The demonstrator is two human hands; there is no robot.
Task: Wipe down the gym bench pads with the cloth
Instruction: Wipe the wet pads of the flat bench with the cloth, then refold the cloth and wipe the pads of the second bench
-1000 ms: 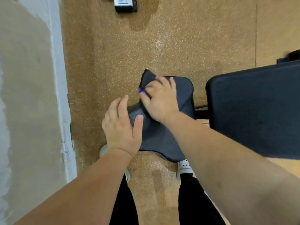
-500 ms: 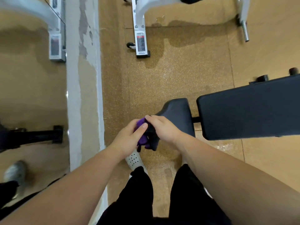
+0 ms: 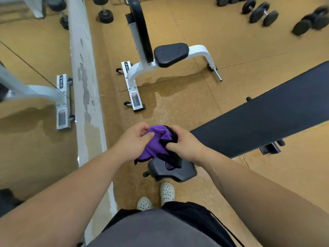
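A purple cloth with black edging (image 3: 155,144) is bunched between both hands, held in the air above the small black seat pad (image 3: 185,171) of the near bench. My left hand (image 3: 132,139) pinches its left side with thumb and fingers. My right hand (image 3: 185,145) grips its right, black-edged side. The long dark back pad (image 3: 267,114) of the same bench stretches away to the right, apart from both hands.
A second white-framed bench (image 3: 167,56) with black pads stands ahead on the cork floor. Dumbbells (image 3: 261,12) lie at the top right. A mirror wall with a white base strip (image 3: 85,97) runs along the left. My white shoes (image 3: 166,193) stand just below the seat pad.
My hands have come off the seat pad and lifted the cloth, which now shows its purple side. The view has risen and pulled back, revealing the second bench and dumbbells.
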